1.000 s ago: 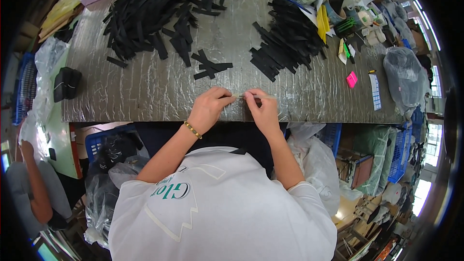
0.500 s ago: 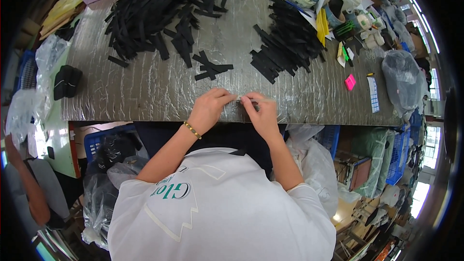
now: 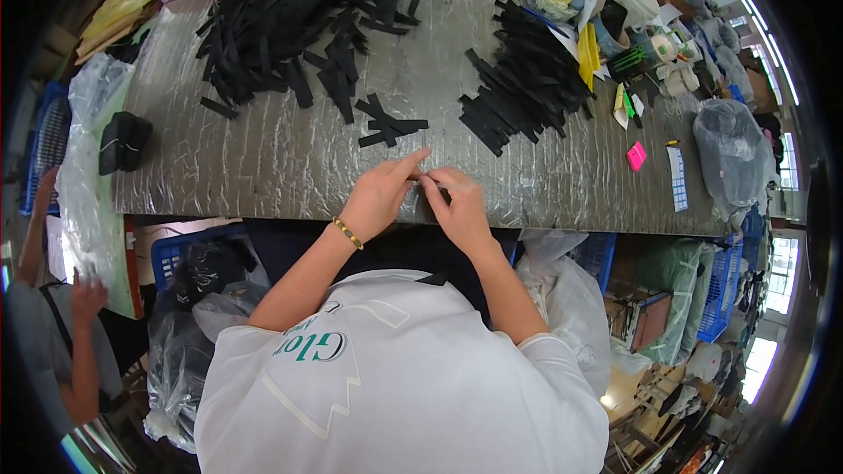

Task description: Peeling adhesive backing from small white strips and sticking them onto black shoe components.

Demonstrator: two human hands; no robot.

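Note:
My left hand (image 3: 379, 197) and my right hand (image 3: 458, 211) meet above the near edge of the table, fingertips touching. The left index finger points outward while its thumb side presses against the right fingertips. The right thumb and fingers are pinched together. Whatever lies between the fingertips is too small and covered to make out. Just beyond my left hand lie a few crossed black strips (image 3: 386, 123). A large tangled heap of black strips (image 3: 272, 31) spreads at the far left, and a neater row of black strips (image 3: 527, 79) lies at the far right.
The table (image 3: 263, 167) has a wrinkled plastic cover. A black bundle (image 3: 125, 142) sits at its left edge. On the right are a pink pad (image 3: 636, 155), a white card (image 3: 677, 178), cups with tools and a clear plastic bag (image 3: 731, 154). Another person's arm (image 3: 83, 333) shows at the left.
My fingertips have drawn closer together, the right hand shifting slightly left. My left index finger now stretches outward. At the left, the other person's arms have moved over the plastic.

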